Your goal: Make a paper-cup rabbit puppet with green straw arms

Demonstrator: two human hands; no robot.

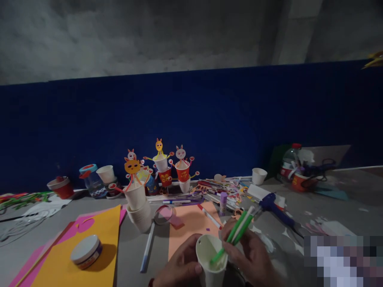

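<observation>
Low in the view, right hand (pixel 249 253): is closing its thumb and fingers on a bundle of slim green and white sticks (pixel 239 229), which are slanting down to the left
Left hand (pixel 186 261): is clamping the side of a white paper cup (pixel 212 261) with fingers and thumb
Cup: is sitting between the two hands, its mouth facing up and showing a small hole near the rim; one green stick is reaching inside; whether its base is touching the grey table (pixel 128 265) is hidden
Salmon-orange paper sheet (pixel 187 223): is lying just beyond the left hand, with a red-and-white marker (pixel 210 217) crossing its right part
Purple glue stick (pixel 223 204): is standing upright beyond the right hand
Dark blue glue gun (pixel 279 210): is lying farther right, its cable trailing toward the near side
Clear round tape roll (pixel 163 214): is lying at the left of the salmon-orange sheet, near a white marker with a blue end (pixel 147 249)
Stack of white paper cups (pixel 140 215): is standing left of the tape roll, carrying an orange cat-like paper face (pixel 132 166)
Yellow-orange paper sheet (pixel 103 227): is lying at left over pink paper (pixel 85 230), bearing a round white-lidded jar (pixel 86 252)
Back row: two red-and-white cup figures with rabbit-eared paper heads (pixel 180 153) are standing before a dark blue panel (pixel 167 111)
</observation>
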